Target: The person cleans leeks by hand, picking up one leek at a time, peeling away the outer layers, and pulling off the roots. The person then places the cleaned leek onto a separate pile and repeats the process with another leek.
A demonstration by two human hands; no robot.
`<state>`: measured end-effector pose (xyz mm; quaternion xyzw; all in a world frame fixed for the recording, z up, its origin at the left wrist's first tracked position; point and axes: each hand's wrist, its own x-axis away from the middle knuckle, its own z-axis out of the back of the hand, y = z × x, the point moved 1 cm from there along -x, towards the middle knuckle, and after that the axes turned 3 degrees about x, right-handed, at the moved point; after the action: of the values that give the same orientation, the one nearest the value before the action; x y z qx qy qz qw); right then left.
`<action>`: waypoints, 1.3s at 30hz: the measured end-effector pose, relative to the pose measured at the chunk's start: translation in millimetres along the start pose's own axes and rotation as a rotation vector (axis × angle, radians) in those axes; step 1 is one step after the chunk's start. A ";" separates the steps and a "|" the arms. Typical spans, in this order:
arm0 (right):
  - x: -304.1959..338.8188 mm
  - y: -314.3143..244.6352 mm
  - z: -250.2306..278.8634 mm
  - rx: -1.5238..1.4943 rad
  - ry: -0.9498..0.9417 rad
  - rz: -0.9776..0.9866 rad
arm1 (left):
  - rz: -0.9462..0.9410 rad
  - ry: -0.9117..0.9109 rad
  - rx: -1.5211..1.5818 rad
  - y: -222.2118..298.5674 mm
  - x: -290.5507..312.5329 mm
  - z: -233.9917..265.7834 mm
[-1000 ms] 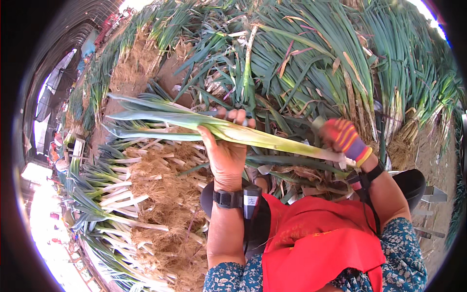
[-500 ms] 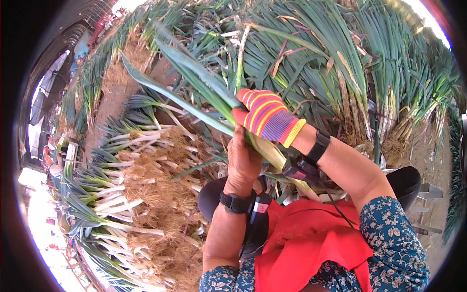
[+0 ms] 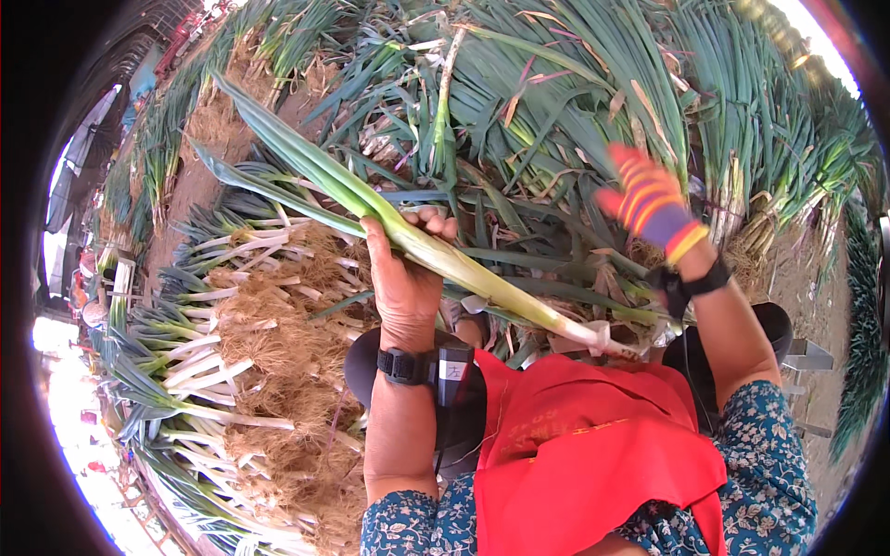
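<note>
My bare left hand (image 3: 405, 289) is wrapped around a large leek (image 3: 482, 283). The leek slants across in front of me, its green leaves up to the left and its pale root end down by the red apron. My right hand (image 3: 654, 202), in a striped knitted glove, is lifted off to the right of the leek, a little blurred. Its thumb stands apart from the fingers and nothing shows in it. Below the right hand lie loose green leaves (image 3: 593, 250).
On the left is a pile of leeks (image 3: 218, 371) with white stalks and brown roots (image 3: 287, 389). Tall bundles of uncleaned leeks (image 3: 593, 74) fill the far side and right. Metal stool legs (image 3: 808, 357) show at the right, beside my knee.
My right hand has let go of the leek and swung away to the right. My left hand has shifted left with the leek, which now shows along its whole stalk.
</note>
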<state>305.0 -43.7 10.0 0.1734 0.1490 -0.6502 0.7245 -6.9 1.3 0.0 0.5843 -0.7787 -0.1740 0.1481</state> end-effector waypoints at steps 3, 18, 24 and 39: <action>14.4 -80.6 22.5 -0.852 -0.351 -0.017 | -0.020 -0.002 0.027 -4.2 -2.3 -2.5; 28.9 -112.1 1.3 -0.837 -0.269 0.168 | 0.143 0.283 -0.340 -14.9 -5.3 -2.8; 16.5 -105.5 23.2 -1.064 -0.863 -0.200 | 0.113 0.023 -0.250 -14.6 -2.6 -17.0; 35.2 -104.2 3.8 -0.805 -0.276 0.241 | 0.161 0.440 -0.468 -24.1 -8.3 3.8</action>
<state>205.3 -86.6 -8.2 -0.1947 0.2710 -0.4684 0.8181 14.5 3.5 -14.3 0.4944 -0.7108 -0.2055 0.4562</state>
